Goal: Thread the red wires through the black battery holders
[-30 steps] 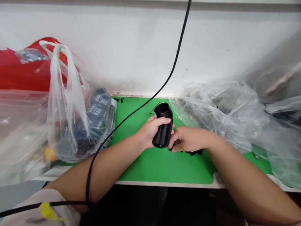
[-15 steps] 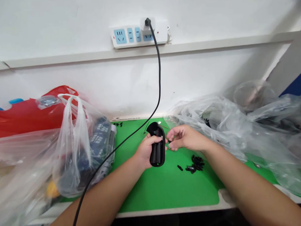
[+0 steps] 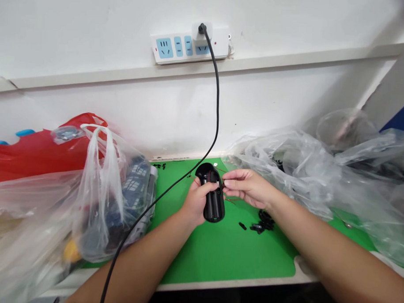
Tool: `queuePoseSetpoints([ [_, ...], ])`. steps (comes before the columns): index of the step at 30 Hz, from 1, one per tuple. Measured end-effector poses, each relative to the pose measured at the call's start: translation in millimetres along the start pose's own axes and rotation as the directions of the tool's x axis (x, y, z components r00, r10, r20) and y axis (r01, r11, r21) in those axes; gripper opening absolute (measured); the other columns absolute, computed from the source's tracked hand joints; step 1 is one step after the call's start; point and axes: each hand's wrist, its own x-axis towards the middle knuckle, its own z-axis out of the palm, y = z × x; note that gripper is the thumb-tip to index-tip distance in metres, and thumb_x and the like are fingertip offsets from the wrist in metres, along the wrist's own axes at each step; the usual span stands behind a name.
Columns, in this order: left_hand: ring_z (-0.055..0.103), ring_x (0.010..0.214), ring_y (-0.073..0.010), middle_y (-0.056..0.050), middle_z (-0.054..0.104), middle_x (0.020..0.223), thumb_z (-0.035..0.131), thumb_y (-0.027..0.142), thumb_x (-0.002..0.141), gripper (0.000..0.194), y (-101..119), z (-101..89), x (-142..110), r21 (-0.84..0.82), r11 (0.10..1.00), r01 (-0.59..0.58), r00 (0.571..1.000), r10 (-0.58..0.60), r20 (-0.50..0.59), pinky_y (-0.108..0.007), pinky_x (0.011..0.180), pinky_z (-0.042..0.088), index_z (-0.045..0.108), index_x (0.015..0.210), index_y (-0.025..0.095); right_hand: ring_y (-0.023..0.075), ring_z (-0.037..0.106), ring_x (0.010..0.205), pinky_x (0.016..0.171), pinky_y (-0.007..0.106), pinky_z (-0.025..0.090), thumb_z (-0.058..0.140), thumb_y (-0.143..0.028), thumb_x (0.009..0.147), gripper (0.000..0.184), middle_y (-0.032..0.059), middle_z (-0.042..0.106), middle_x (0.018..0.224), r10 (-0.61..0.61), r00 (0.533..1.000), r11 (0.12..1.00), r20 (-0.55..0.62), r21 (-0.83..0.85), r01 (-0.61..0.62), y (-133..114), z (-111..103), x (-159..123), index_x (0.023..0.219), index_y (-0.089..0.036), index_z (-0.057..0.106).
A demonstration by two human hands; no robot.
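My left hand (image 3: 196, 203) is wrapped round a black plastic housing (image 3: 212, 197), held upright over the green mat (image 3: 218, 253). My right hand (image 3: 245, 186) is pinched at the housing's right edge, fingertips together on something small I cannot make out; thin reddish wires trail below it. A small heap of black parts (image 3: 261, 220) lies on the mat just right of the housing.
Clear plastic bags (image 3: 307, 168) pile up at the right; a bag of blue items (image 3: 121, 188) and a red bag (image 3: 36, 148) crowd the left. A black cable (image 3: 214, 103) runs from a wall power strip (image 3: 192, 43) down across the mat.
The view tilted up, revealing the power strip. My right hand rose from the heap of black parts to the housing's right edge and pinched there. The left hand kept its grip.
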Motion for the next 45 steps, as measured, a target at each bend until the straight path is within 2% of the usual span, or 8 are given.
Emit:
queuePoseSetpoints([
  [5,0.060,0.051,-0.0138,0.002,0.063,0.067,0.068,0.019,0.064,0.035,-1,-0.4,1,-0.010,1.000,-0.022,0.999,0.021,-0.025,-0.025,0.050,0.050,0.050,0.093,0.020,0.0146,0.070,0.065,0.066,0.020,0.060,0.085,-0.019,0.060,0.030,0.0063,0.070,0.072,0.035,0.999,0.999,-0.031,0.032,-0.034,-3,2,-1,0.084,-0.011,0.067],
  [12,0.060,0.054,-0.0128,0.003,0.062,0.069,0.069,0.017,0.063,0.035,-4,2.0,0,0.020,0.994,-0.104,0.994,0.105,-0.015,-0.025,0.053,0.051,0.050,0.092,0.020,0.0121,0.066,0.057,0.056,0.018,0.057,0.083,-0.023,0.063,0.029,0.0052,0.068,0.065,-0.046,0.998,0.996,-0.040,-0.077,0.043,4,4,0,0.083,-0.010,0.067],
  [30,0.060,0.055,-0.0112,0.004,0.059,0.071,0.072,0.020,0.061,0.036,-5,2.6,2,0.096,0.980,-0.172,0.985,0.172,0.004,-0.027,0.056,0.054,0.051,0.090,0.020,0.0115,0.064,0.053,0.054,0.020,0.055,0.087,-0.031,0.053,0.039,0.0025,0.066,0.060,-0.080,0.990,0.974,-0.112,-0.219,0.054,3,8,-2,0.077,-0.011,0.064],
  [34,0.057,0.051,-0.0107,0.006,0.055,0.066,0.069,0.020,0.062,0.032,-1,3.1,2,0.161,0.971,-0.178,0.984,0.179,0.008,-0.026,0.052,0.052,0.050,0.088,0.020,0.0115,0.063,0.055,0.055,0.022,0.054,0.082,-0.035,0.060,0.037,0.0020,0.065,0.062,-0.086,0.992,0.956,-0.096,-0.288,0.055,5,9,-2,0.081,-0.012,0.063],
  [36,0.056,0.049,-0.0105,0.006,0.054,0.066,0.068,0.020,0.062,0.033,1,2.7,2,0.180,0.969,-0.171,0.984,0.175,-0.008,-0.025,0.050,0.051,0.049,0.089,0.020,0.0107,0.060,0.052,0.052,0.022,0.051,0.075,-0.039,0.070,0.032,0.0011,0.064,0.061,-0.141,0.988,0.894,-0.065,-0.436,0.099,4,13,-4,0.083,-0.012,0.063],
  [38,0.055,0.048,-0.0106,0.006,0.054,0.065,0.067,0.021,0.064,0.032,2,1.9,2,0.186,0.968,-0.166,0.985,0.170,-0.006,-0.024,0.048,0.048,0.047,0.089,0.021,0.0103,0.056,0.049,0.049,0.022,0.046,0.062,-0.042,0.082,0.028,0.0002,0.061,0.058,-0.198,0.980,0.776,0.001,-0.611,0.157,4,19,-7,0.078,-0.014,0.062],
  [40,0.054,0.049,-0.0102,0.006,0.053,0.063,0.065,0.021,0.065,0.029,2,0.8,2,0.182,0.967,-0.181,0.983,0.182,0.015,-0.022,0.047,0.046,0.047,0.087,0.021,0.0109,0.054,0.048,0.048,0.023,0.043,0.049,-0.042,0.090,0.035,-0.0002,0.057,0.056,-0.240,0.967,0.631,0.087,-0.743,0.223,6,25,-11,0.070,-0.015,0.058],
  [45,0.052,0.060,-0.0074,0.006,0.055,0.068,0.067,0.017,0.063,0.026,0,-1.0,4,0.182,0.946,-0.268,0.960,0.278,-0.031,-0.019,0.060,0.046,0.053,0.084,0.019,0.0153,0.054,0.068,0.066,0.028,0.041,0.040,-0.029,0.095,0.027,0.0035,0.058,0.073,-0.430,0.865,0.260,0.260,-0.882,0.394,15,32,-16,0.076,-0.017,0.054],
])
